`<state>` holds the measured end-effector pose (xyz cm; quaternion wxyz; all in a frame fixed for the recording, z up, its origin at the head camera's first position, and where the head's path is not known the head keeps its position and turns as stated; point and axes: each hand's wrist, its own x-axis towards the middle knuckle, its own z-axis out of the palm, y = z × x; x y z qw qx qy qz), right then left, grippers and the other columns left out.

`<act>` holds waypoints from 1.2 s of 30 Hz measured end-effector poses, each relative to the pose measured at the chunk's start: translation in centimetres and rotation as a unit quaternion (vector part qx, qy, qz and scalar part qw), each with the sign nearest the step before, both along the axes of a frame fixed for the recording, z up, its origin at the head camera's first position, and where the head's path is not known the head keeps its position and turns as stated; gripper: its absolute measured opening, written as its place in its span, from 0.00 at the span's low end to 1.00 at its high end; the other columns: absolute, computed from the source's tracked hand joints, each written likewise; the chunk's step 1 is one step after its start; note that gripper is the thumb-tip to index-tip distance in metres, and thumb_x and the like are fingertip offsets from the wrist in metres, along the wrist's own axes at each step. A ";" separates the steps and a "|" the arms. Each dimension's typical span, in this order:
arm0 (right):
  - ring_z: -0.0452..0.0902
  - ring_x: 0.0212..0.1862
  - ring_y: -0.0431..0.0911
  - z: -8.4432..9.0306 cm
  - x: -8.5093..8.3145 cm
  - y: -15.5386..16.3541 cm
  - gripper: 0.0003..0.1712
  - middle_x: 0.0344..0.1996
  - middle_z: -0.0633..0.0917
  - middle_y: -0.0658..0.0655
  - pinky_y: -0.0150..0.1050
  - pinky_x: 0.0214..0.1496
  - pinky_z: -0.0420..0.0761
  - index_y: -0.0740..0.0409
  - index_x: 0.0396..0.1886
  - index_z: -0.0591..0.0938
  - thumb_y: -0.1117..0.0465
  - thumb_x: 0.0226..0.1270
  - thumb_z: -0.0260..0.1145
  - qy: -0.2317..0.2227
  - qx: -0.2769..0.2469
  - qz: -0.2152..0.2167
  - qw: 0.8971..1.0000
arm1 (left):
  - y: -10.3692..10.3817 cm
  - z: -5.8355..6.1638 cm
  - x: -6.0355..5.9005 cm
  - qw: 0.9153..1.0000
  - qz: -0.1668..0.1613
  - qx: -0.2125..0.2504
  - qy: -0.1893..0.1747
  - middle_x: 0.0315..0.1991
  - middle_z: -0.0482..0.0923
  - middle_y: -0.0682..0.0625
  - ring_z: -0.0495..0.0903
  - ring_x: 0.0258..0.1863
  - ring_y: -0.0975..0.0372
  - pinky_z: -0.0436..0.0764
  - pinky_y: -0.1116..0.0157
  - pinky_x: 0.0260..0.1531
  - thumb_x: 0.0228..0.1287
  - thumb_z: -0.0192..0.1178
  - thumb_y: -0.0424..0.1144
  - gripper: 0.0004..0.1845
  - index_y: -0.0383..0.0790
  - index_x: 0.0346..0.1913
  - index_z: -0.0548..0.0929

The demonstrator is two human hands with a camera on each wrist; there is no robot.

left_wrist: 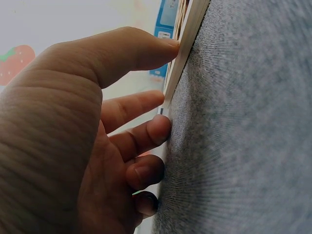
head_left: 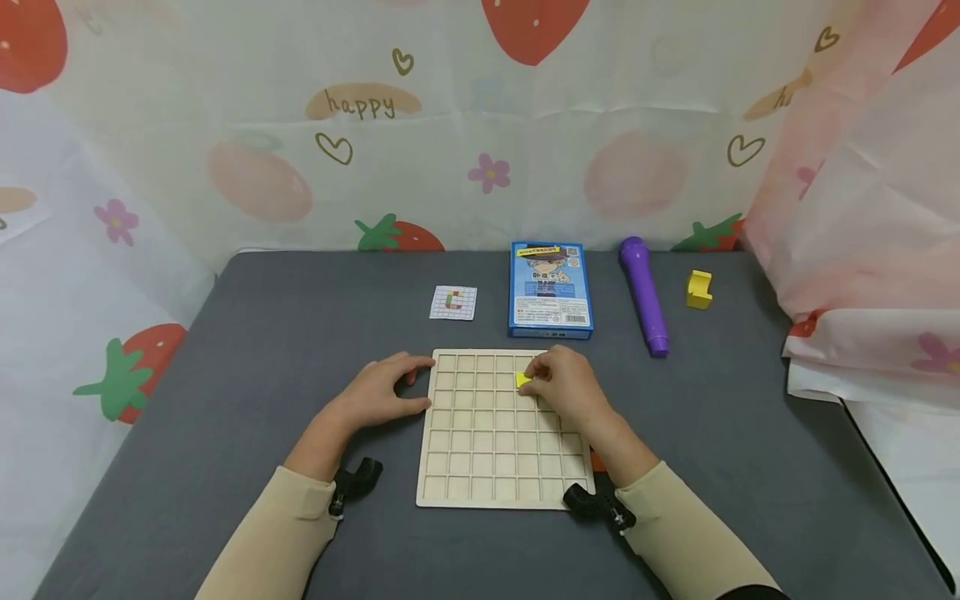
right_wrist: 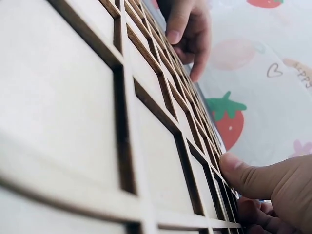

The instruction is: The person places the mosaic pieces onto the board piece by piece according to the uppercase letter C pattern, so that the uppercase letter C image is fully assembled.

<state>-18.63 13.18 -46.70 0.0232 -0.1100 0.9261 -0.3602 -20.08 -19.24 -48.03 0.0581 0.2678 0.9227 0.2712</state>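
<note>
A pale wooden grid board lies flat on the table. My left hand is at its left side, thumb and index finger apart, their tips right at the board's edge. In the left wrist view the other fingers bend loosely beside the board. My right hand is over the upper right of the grid, pinching a small yellow square block between thumb and fingers. The right wrist view shows the right thumb low against the grid, with the block hidden there.
Behind the board are a small pattern card, a blue box, a purple marker-shaped stick and a yellow notched block. Something orange shows beside the board under the right forearm. A strawberry-print cloth hangs behind the grey table.
</note>
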 end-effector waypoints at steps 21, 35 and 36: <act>0.78 0.38 0.48 3.1 0.8 1.4 0.11 0.41 0.81 0.55 0.44 0.39 0.79 0.56 0.46 0.88 0.55 0.75 0.67 -0.032 -0.043 0.033 0.998 | 0.1 0.2 0.0 1.000 -0.004 0.007 0.002 0.36 0.69 0.53 0.67 0.31 0.61 0.63 0.56 0.40 0.62 0.72 0.47 0.30 0.42 0.66 0.80; 0.66 0.26 0.48 5.7 1.3 5.0 0.12 0.26 0.72 0.54 0.40 0.29 0.67 0.59 0.48 0.86 0.55 0.75 0.67 -0.060 -0.065 0.048 0.995 | 0.2 0.1 -0.1 1.000 0.002 -0.002 -0.004 0.36 0.69 0.52 0.67 0.32 0.60 0.61 0.56 0.41 0.62 0.71 0.48 0.30 0.42 0.66 0.80; 0.65 0.26 0.48 5.8 1.3 5.4 0.13 0.25 0.71 0.54 0.40 0.28 0.67 0.60 0.49 0.86 0.55 0.75 0.67 -0.062 -0.066 0.047 0.995 | 0.1 0.1 -0.1 1.000 0.001 -0.002 -0.004 0.36 0.69 0.52 0.67 0.32 0.60 0.62 0.56 0.41 0.63 0.71 0.48 0.30 0.42 0.66 0.79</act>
